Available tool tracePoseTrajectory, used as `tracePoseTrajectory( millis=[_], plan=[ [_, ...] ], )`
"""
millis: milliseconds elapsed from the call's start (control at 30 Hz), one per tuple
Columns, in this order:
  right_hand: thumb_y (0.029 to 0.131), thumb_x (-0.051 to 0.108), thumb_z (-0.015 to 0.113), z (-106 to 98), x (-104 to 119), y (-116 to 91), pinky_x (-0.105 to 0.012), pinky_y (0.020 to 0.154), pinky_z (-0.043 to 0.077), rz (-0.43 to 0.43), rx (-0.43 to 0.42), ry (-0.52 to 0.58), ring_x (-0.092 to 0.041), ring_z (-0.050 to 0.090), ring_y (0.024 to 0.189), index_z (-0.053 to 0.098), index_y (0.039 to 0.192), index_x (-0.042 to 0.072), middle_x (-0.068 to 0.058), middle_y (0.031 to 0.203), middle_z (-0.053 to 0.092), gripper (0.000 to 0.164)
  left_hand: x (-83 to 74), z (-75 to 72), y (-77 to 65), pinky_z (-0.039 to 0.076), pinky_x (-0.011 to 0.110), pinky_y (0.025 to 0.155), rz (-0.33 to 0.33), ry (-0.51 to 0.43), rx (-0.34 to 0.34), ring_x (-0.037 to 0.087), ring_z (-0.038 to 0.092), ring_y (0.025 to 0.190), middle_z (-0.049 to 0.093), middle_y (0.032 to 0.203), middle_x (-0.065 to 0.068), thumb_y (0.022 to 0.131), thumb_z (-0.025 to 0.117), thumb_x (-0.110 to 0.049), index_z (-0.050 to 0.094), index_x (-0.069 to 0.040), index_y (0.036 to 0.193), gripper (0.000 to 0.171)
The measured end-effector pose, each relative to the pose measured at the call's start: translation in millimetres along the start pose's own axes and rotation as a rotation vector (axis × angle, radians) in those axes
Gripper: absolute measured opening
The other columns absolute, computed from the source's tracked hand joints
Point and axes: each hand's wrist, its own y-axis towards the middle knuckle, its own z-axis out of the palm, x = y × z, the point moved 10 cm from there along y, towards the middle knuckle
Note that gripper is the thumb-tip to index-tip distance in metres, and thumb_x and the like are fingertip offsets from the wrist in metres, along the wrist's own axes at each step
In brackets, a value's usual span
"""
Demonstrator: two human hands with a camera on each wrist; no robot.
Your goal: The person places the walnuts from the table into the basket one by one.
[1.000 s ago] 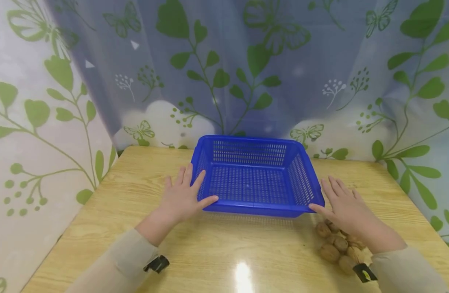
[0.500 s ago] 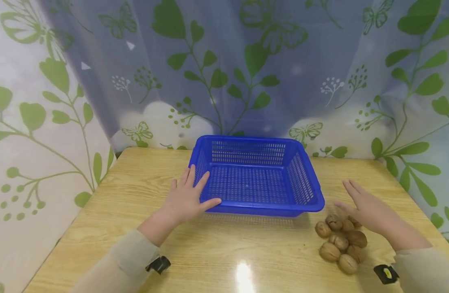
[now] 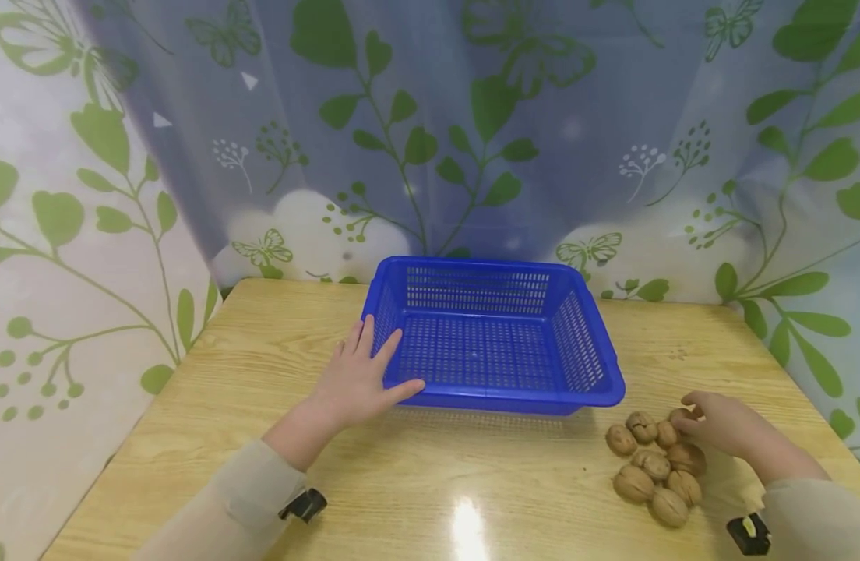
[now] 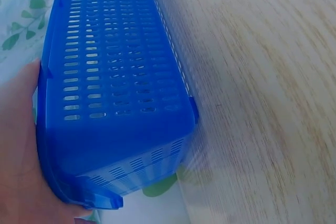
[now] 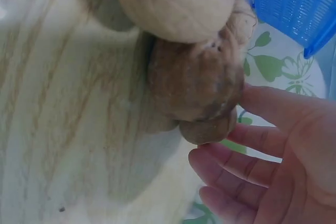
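Observation:
A blue plastic basket (image 3: pixel 472 397) with slotted walls stands on the wooden table. My left hand (image 3: pixel 353 382) rests on its near left corner, fingers spread along the left rim and thumb over the front rim. The left wrist view shows that hand (image 4: pixel 18 145) against the basket's rim (image 4: pixel 47 129). To the right of the basket lies a group of walnuts (image 3: pixel 652 465). At the group's far right, my right hand (image 3: pixel 727 425) pinches one walnut (image 3: pixel 679 416) between thumb and curled fingers. In the right wrist view that walnut (image 5: pixel 210 129) is partly hidden behind a darker one (image 5: pixel 194 80).
The wooden table (image 3: pixel 528 483) runs up to a patterned curtain (image 3: pixel 430 156) close behind the basket. Another curtain panel (image 3: pixel 65 234) hangs along the left side. A black wrist strap (image 3: pixel 304 505) sits on the left sleeve.
My right hand has left the basket's right rim, moved right, then come down to the walnuts with its fingers curling. My left hand stays at the basket's corner.

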Motion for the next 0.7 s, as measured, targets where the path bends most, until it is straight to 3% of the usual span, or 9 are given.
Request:
tracePoseTrajectory(
  millis=[300,700],
  plan=[
    [0.091,0.016,0.057,-2.0,-1.5,1.6,-0.054,0.073,0.046,-0.016,-0.071,0.002,-0.049,0.057,0.088,0.052,0.104,-0.02,-0.03,0.091,0.061,0.039,-1.5,-1.3,-1.3,0.01,0.058,0.107,-0.004,-0.002,0.002,0.041,-0.001,0.138,0.002,0.151,0.027,0.084,0.033,-0.075,0.025,-0.013,0.149,0.09],
    [0.092,0.019,0.056,-21.8,12.7,-4.5,-0.053,0.072,0.048,-0.044,-0.177,0.032,-0.046,0.06,0.085,0.05,0.113,-0.021,-0.033,0.101,0.059,0.045,-2.3,-0.3,0.8,0.011,0.06,0.106,0.001,0.034,0.006,0.041,-0.001,0.138,0.004,0.151,0.028,0.084,0.031,-0.075,0.028,-0.013,0.148,0.089]
  ],
)
